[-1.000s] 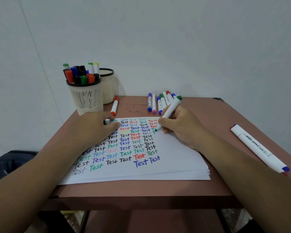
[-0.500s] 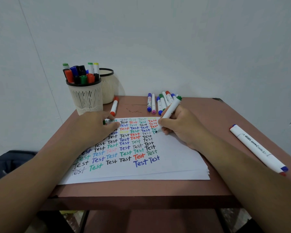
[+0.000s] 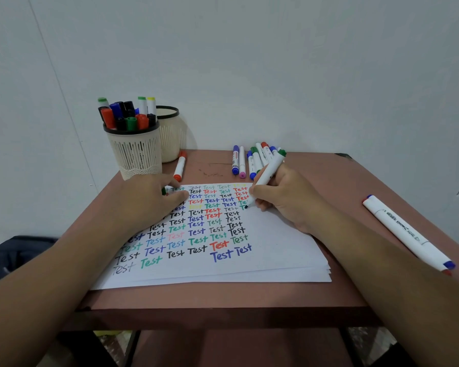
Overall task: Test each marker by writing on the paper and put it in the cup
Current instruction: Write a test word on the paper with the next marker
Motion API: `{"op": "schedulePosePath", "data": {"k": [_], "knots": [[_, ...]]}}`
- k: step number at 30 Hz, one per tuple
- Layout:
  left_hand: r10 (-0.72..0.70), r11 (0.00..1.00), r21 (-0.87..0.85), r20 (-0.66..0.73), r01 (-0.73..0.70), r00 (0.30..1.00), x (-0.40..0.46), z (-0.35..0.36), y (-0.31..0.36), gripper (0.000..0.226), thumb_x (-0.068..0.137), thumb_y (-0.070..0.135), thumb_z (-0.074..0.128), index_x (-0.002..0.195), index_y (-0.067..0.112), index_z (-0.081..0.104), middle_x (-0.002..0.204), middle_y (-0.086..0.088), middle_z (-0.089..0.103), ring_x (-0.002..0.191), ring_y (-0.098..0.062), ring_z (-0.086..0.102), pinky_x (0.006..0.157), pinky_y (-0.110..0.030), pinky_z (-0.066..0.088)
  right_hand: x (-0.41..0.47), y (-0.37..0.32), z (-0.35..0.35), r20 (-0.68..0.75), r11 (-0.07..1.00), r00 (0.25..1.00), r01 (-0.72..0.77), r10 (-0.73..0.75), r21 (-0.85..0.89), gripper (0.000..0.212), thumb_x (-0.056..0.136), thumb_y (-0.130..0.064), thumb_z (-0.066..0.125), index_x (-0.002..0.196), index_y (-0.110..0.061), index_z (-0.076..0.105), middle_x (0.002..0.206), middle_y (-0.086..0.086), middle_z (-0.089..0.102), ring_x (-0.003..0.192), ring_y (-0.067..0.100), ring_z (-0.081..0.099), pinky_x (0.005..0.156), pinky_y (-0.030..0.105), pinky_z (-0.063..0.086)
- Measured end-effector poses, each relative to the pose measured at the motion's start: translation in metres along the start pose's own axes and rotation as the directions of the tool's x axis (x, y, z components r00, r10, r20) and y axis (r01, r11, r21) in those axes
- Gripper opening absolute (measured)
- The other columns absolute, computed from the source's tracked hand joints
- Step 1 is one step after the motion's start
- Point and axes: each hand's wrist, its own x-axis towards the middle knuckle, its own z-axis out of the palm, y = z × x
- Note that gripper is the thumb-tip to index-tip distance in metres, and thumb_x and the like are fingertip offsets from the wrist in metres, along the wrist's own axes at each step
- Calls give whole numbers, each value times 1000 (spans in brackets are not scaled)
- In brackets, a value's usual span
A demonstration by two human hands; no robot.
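— What do we see from the head camera?
— Our right hand point(image 3: 284, 197) pinches a white green-capped marker point(image 3: 266, 176), tip on the white sheet of paper point(image 3: 270, 247).
— And our left hand point(image 3: 149, 202)?
— Its fingers curl round a small green cap point(image 3: 164, 191), resting on the paper near the cream slatted cup point(image 3: 135, 152) on the counter point(image 3: 329, 181).

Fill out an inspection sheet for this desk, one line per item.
Surface: brown table, marks near back edge.
Job's things: paper stack covered in "Test"; front cup full of markers; loose markers at back.
Clutter: orange-capped marker by the cups; long marker at right; second cup behind.
Hands: right hand grips green-ended marker, tip on paper; left hand on paper, green cap at its fingers.
Cables: nothing seen.
Surroundings: white walls; dark bag lower left.
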Motion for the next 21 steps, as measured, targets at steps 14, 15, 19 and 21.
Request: {"op": "schedulePosePath", "data": {"k": [14,15,19,21], "knots": [[-2,1000,22,4,2,1000,1,0,-1,44,90,71,50,123,45,63,92,15,60,76,3,51,61,-23,39,2,0,0,-88,999,996,7,-10,-34,22,91,2,67,109,5,56,83,17,60,70,25,55,68,38,50],[-3,1000,24,5,3,1000,1,0,-2,44,90,72,50,122,46,63,91,16,60,76,3,51,61,-23,40,2,0,0,-86,999,996,7,-10,-38,22,91,1,67,109,5,56,83,17,60,70,25,56,68,37,51],[-6,1000,10,5,6,1000,0,0,-1,42,90,70,51,121,45,64,86,18,56,75,3,51,61,-23,40,1,-1,0,-76,1000,997,2,-4,-24,22,91,2,67,109,5,56,82,17,60,69,24,55,66,35,51],[-6,1000,4,4,6,1000,0,0,-1,41,90,69,52,121,44,64,85,19,55,75,3,51,61,-23,40,1,-2,0,-70,1000,998,-2,0,-22,21,91,3,67,109,5,56,82,17,60,69,24,55,64,33,51]]}}
